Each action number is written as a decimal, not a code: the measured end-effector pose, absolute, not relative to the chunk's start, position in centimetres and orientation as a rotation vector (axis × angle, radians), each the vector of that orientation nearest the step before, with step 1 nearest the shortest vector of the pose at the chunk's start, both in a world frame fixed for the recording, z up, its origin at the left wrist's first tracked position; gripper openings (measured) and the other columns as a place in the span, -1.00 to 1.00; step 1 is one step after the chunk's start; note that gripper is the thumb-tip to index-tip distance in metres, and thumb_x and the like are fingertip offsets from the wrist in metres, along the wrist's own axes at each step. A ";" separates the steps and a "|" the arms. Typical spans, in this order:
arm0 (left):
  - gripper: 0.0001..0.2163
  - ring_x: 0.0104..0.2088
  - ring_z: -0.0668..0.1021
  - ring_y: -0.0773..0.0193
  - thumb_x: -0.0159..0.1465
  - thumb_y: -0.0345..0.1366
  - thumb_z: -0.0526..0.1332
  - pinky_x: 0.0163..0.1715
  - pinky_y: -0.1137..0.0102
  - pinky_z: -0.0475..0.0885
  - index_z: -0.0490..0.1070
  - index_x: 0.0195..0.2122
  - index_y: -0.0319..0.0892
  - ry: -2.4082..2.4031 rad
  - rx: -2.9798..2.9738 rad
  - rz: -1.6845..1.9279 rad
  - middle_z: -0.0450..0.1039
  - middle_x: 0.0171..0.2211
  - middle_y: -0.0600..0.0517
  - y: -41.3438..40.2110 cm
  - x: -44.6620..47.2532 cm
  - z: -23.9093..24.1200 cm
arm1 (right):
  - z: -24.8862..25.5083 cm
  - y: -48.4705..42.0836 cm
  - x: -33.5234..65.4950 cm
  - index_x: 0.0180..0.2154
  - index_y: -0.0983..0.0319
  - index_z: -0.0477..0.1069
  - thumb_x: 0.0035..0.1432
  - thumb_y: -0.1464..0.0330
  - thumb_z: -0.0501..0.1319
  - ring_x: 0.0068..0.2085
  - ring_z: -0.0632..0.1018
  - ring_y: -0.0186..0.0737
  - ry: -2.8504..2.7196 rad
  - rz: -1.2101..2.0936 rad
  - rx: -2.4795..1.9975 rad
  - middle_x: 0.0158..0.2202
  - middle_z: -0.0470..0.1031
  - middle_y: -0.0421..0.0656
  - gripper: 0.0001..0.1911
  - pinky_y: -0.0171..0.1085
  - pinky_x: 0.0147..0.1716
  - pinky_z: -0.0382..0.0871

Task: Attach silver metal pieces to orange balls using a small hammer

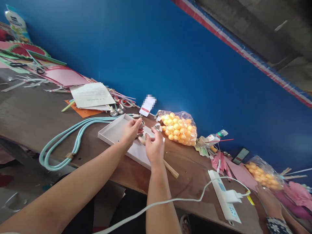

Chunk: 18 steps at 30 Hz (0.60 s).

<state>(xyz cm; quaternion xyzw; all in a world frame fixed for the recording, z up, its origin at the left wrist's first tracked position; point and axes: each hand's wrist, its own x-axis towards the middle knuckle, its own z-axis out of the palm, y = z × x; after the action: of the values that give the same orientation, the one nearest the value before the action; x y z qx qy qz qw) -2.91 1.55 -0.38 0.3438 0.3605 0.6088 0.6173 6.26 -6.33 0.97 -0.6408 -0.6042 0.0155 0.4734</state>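
My left hand (133, 131) is over a shallow white box (110, 131), fingers closed on a shiny silver bell (142, 124). Close beside it, my right hand (154, 146) has its thumb and fingers curled together; what they hold, if anything, is too small to make out. A bundle of light blue cords (80, 130) loops over the table to the left and runs toward my left hand. Under my right wrist, a wooden stick (172, 169) sticks out past the box. Two more silver bells (116, 112) lie behind the box.
A bag of orange balls (179, 128) and a phone (146, 107) are by the blue wall. Papers (91, 94) lie left. A power strip (224, 195) stands right, its white cable crossing in front of my right forearm. Another person's hand (269, 200) is far right.
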 end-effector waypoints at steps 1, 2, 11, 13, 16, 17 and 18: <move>-0.62 -0.55 0.46 0.41 0.06 0.03 0.28 -0.49 0.45 0.44 0.35 -0.40 -0.23 0.821 0.788 1.438 0.42 -0.47 0.04 1.7 -2.9 -0.4 | 1.8 -6.8 6.6 0.02 0.28 0.37 0.16 0.32 0.16 -0.37 0.54 -0.30 -1.447 -0.017 -1.547 -0.03 0.47 0.01 -0.62 -0.24 -0.22 0.45; -0.63 -0.54 0.47 0.41 0.07 0.01 0.27 -0.47 0.45 0.44 0.35 -0.39 -0.23 0.815 0.790 1.472 0.42 -0.47 0.04 1.8 -3.0 -0.5 | 2.6 -7.3 6.9 0.02 0.28 0.37 0.17 0.33 0.15 -0.35 0.53 -0.30 -1.413 -0.070 -1.525 -0.03 0.47 0.00 -0.63 -0.24 -0.21 0.45; -0.68 -0.52 0.42 0.43 0.08 -0.04 0.28 -0.45 0.44 0.46 0.35 -0.35 -0.21 0.780 0.778 1.789 0.36 -0.46 0.08 2.2 -4.7 1.6 | 5.0 -15.0 10.5 -0.03 0.24 0.43 0.18 0.25 0.16 -0.25 0.56 -0.24 -1.219 -0.164 -1.598 -0.09 0.53 -0.03 -0.66 -0.26 -0.22 0.46; -0.69 -0.52 0.41 0.43 0.09 -0.05 0.28 -0.45 0.45 0.45 0.34 -0.35 -0.20 0.781 0.781 1.820 0.36 -0.46 0.07 2.1 -5.1 2.4 | 3.7 -16.4 11.8 -0.06 0.27 0.45 0.17 0.22 0.16 -0.20 0.56 -0.19 -1.141 -0.148 -1.649 -0.12 0.55 0.00 -0.64 -0.23 -0.18 0.45; -0.74 -0.52 0.41 0.44 0.11 -0.09 0.27 -0.47 0.49 0.41 0.35 -0.36 -0.19 0.789 0.813 1.817 0.34 -0.46 0.07 1.6 -5.7 3.3 | 1.6 -18.0 13.8 -0.10 0.31 0.48 0.15 0.18 0.16 -0.15 0.56 -0.14 -1.038 -0.182 -1.720 -0.14 0.55 0.04 -0.61 -0.20 -0.13 0.42; -0.75 -0.52 0.41 0.43 0.13 -0.10 0.26 -0.49 0.50 0.39 0.35 -0.38 -0.19 0.816 0.842 1.791 0.34 -0.47 0.07 1.2 -6.0 3.4 | 1.0 -18.4 14.3 -0.10 0.31 0.49 0.15 0.17 0.15 -0.13 0.55 -0.12 -1.020 -0.194 -1.755 -0.14 0.55 0.04 -0.60 -0.18 -0.12 0.41; -0.76 -0.54 0.41 0.43 0.14 -0.10 0.24 -0.52 0.51 0.37 0.35 -0.39 -0.18 0.864 0.883 1.749 0.35 -0.48 0.06 0.7 -6.3 3.4 | 0.4 -18.8 14.7 -0.10 0.30 0.49 0.15 0.16 0.15 -0.12 0.54 -0.10 -1.007 -0.191 -1.792 -0.14 0.55 0.04 -0.59 -0.16 -0.10 0.40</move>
<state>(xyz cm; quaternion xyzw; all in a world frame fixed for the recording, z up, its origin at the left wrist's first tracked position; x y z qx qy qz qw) -6.30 0.67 3.35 0.3617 0.3542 0.7168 0.4795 14.69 -18.78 0.43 -0.7450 -0.4187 -0.0795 0.5131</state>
